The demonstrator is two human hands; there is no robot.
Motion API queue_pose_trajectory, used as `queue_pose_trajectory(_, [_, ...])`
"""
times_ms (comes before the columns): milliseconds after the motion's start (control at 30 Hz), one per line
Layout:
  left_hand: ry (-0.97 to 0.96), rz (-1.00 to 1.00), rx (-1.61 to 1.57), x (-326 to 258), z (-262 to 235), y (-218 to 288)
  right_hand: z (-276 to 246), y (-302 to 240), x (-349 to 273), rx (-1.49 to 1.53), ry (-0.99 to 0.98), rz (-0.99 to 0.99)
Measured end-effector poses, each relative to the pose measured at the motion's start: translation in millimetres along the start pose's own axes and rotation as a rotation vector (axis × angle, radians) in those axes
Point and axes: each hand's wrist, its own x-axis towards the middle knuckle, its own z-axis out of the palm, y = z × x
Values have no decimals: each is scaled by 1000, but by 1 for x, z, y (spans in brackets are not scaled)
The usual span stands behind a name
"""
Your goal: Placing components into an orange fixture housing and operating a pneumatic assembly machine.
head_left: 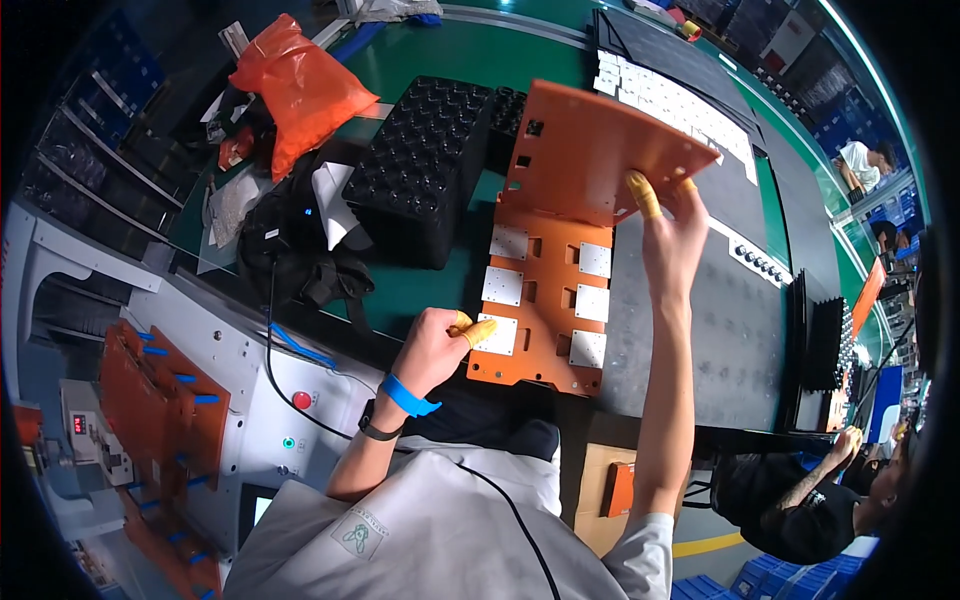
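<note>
An orange fixture plate (552, 340) lies in front of me with several small white square plates (592, 302) set in two columns. An orange cover panel (600, 150) stands tilted up at its far end. My right hand (672, 235) is closed on the near right edge of that panel, with a yellow-covered finger or thumb on its face. My left hand (435, 345) is closed at the left edge of the fixture plate. Its yellow-covered fingertips touch or cover part of the nearest left white plate (497, 338); anything pinched between them is hidden.
Left of the fixture stands a black block of round cups (420, 150), with an orange plastic bag (300, 95) behind it. A dark board (700, 330) lies to the right. White square pieces (675, 105) lie farther back. Another person (800, 500) is at lower right.
</note>
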Motion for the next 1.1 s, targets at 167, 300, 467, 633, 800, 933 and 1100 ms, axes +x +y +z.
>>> queue_pose_trajectory(167, [9, -65, -88, 1, 4, -10, -37, -23, -26, 50, -190, -101])
queue_pose_trajectory(300, [59, 117, -3, -3, 1, -7, -57, -14, -62, 45, -339, -246])
queue_pose_trajectory(467, [-138, -175, -154, -1, -15, 4, -60, 7, -115, -64, -352, -285])
queue_pose_trajectory(633, [-183, -231, -134, 0, -19, 6, -55, 29, -156, -92, -324, -220])
queue_pose_trajectory(800, [-217, -320, -128, -3, -23, 7, -55, 30, -173, -191, -379, -134])
queue_pose_trajectory(933, [-349, -314, -179, -7, -26, 14, -55, 27, -176, -133, -443, -22])
queue_pose_trajectory(1100, [-372, -436, -483, -17, -18, 7, -56, 35, -178, -116, -474, 28])
